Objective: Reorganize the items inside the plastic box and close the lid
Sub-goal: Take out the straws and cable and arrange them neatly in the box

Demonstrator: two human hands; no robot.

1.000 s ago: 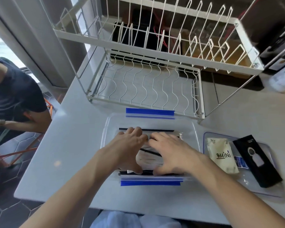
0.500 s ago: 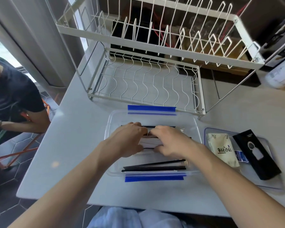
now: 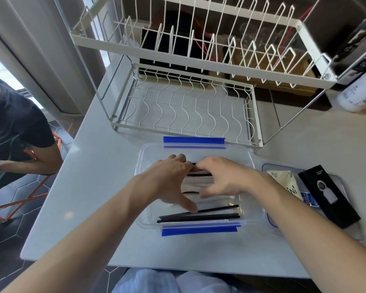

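Note:
The clear plastic box (image 3: 143, 166) with blue clips on its far and near sides stands open on the table in front of me. Both hands are inside it. My left hand (image 3: 169, 182) lies over the stack of flat packets (image 3: 199, 180) in the far half, thumb spread toward the near side. My right hand (image 3: 222, 178) rests on the same stack from the right, fingers pointing left. Thin black packets (image 3: 199, 216) lie along the near wall. The lid (image 3: 344, 187) lies to the right of the box.
On the lid lie a cream pouch (image 3: 283, 180), a small blue packet (image 3: 309, 199) and a long black packet (image 3: 328, 197). A white wire dish rack (image 3: 184, 106) stands just behind the box. A white bottle (image 3: 357, 96) is at far right. A seated person (image 3: 15, 127) is left of the table.
Both hands moved from the middle of the box toward its far side, shifting the packets under them. That uncovered the thin black packets at the near wall. Thumbs have now spread out.

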